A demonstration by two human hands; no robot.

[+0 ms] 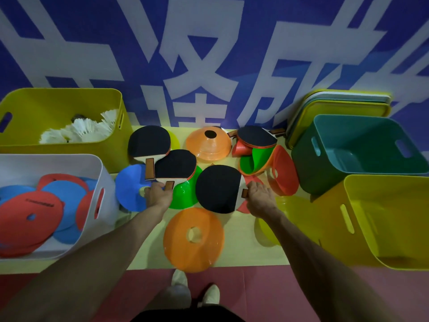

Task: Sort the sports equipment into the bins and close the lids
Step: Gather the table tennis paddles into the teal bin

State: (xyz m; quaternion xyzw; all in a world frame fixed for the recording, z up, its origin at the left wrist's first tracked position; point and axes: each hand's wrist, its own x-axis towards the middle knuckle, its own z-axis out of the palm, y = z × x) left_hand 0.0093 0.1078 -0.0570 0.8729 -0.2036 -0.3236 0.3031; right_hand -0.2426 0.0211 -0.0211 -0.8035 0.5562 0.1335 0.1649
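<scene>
My left hand [159, 195] grips the handle of a black-faced table tennis paddle [175, 164] at the table's middle. My right hand [260, 196] grips the handle of a second black paddle [218, 188], whose blade points left. A third paddle [148, 141] lies behind them, and more paddles [256, 135] are stacked at the back right. Flat cones lie scattered about: orange [193, 239], orange [209, 144], green [183, 194], blue [130, 187], red [284, 170].
On the left, a yellow bin [21, 103] holds white shuttlecocks [79, 131] and a white bin [109, 182] holds red and blue cones. A teal bin [304, 163] and a yellow bin [329, 219] stand on the right. Lids [348, 101] lean against the wall.
</scene>
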